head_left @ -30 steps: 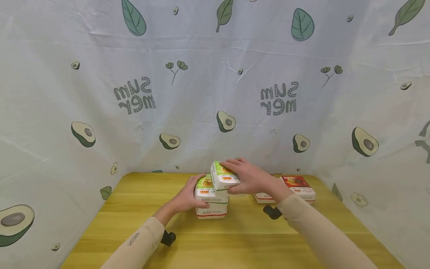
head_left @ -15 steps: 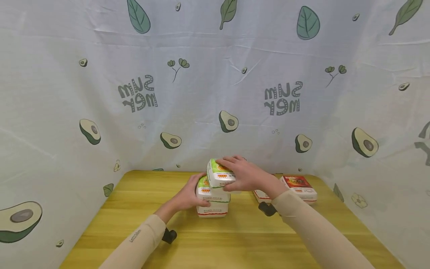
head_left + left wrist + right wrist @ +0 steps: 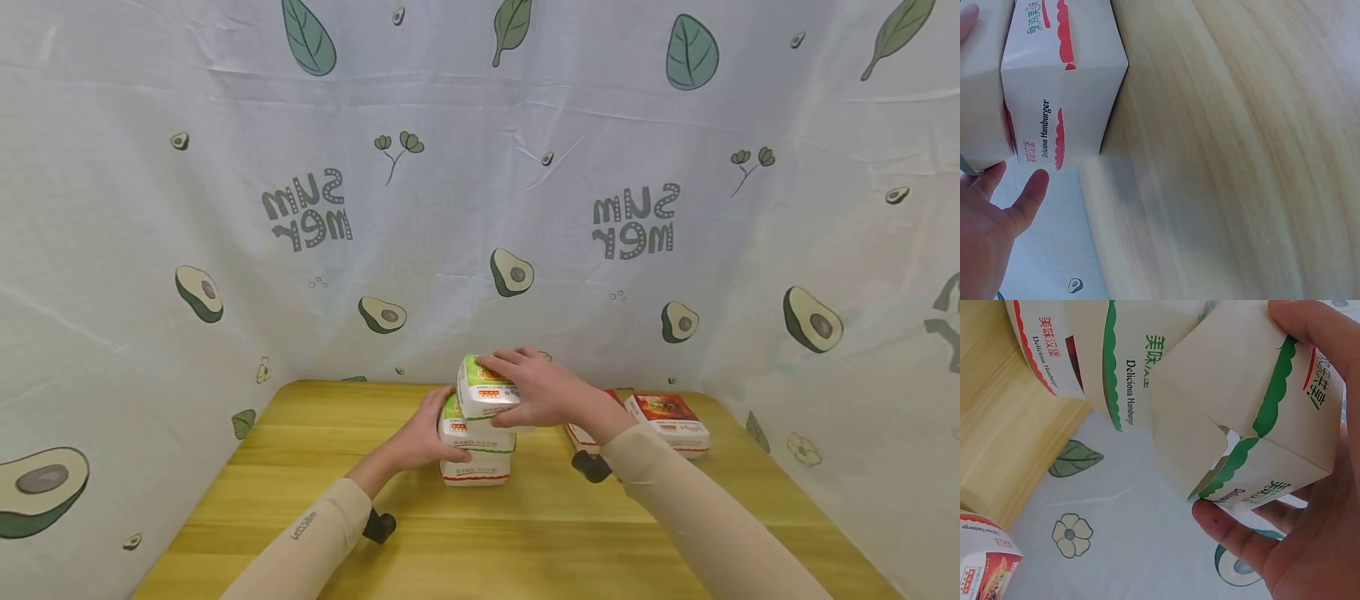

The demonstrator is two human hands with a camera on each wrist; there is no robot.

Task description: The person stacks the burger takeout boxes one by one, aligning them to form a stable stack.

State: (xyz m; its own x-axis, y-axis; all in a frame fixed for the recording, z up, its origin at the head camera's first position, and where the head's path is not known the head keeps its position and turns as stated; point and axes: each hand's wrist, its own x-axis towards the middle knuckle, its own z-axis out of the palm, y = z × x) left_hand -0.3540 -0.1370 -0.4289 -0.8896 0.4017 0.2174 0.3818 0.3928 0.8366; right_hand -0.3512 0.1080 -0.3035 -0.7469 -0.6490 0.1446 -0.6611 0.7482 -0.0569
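Mid-table, a white hamburger box with red trim (image 3: pixel 474 473) carries a green-trimmed hamburger box (image 3: pixel 491 442). My left hand (image 3: pixel 416 437) grips that green-trimmed box from the left, thumb at the front. In the left wrist view, its fingertips lie by the side of the stack, the red-trimmed box (image 3: pixel 1079 81) outermost. Another green-topped hamburger box (image 3: pixel 480 396) is gripped by my right hand (image 3: pixel 543 392), fingers over its top and thumb at its near side. This box (image 3: pixel 1210 394) tilts close over the stack and overlaps the green-trimmed one (image 3: pixel 1132 375) in the right wrist view.
At the table's back right sits a red-topped hamburger box (image 3: pixel 667 421); a second red-trimmed box (image 3: pixel 581 437) beside it is partly hidden behind my right hand. A printed curtain (image 3: pixel 450 208) hangs behind the wooden table (image 3: pixel 525 550).
My right hand has moved left with the upper green-topped hamburger box, bringing it further over the stack. The left hand keeps its grip on the stack.
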